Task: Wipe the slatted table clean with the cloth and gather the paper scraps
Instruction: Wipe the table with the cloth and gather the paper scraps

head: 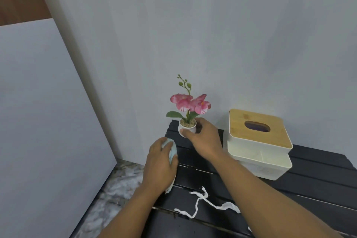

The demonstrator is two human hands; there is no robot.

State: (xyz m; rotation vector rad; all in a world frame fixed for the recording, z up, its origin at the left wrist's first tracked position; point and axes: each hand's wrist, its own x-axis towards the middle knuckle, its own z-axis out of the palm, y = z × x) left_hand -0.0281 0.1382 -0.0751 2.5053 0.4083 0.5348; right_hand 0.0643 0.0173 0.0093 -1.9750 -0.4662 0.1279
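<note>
Left hand (161, 162) is down on the far left part of the black slatted counter (318, 183), its grip closed over a bunched pale blue cloth (171, 149); the cloth peeks out past the fingers and a corner trails out below the wrist. Right hand (202, 138) reaches across to the back corner, fingers and thumb wrapped around the small white pot (187, 128) of a pink orchid (190, 102), which stands upright by the grey wall. Whether that pot is lifted or sitting on the slats, hard to say from this angle. Nearer the front edge, long white paper scraps (201, 199) lie strewn across the slats in thin twisted strips, between the 2 forearms and partly under the right one. To the right, a white tissue box with a wooden lid (258, 137) sits on the counter, just beside the right hand. Marbled floor (116, 185) shows to the left of the counter.
</note>
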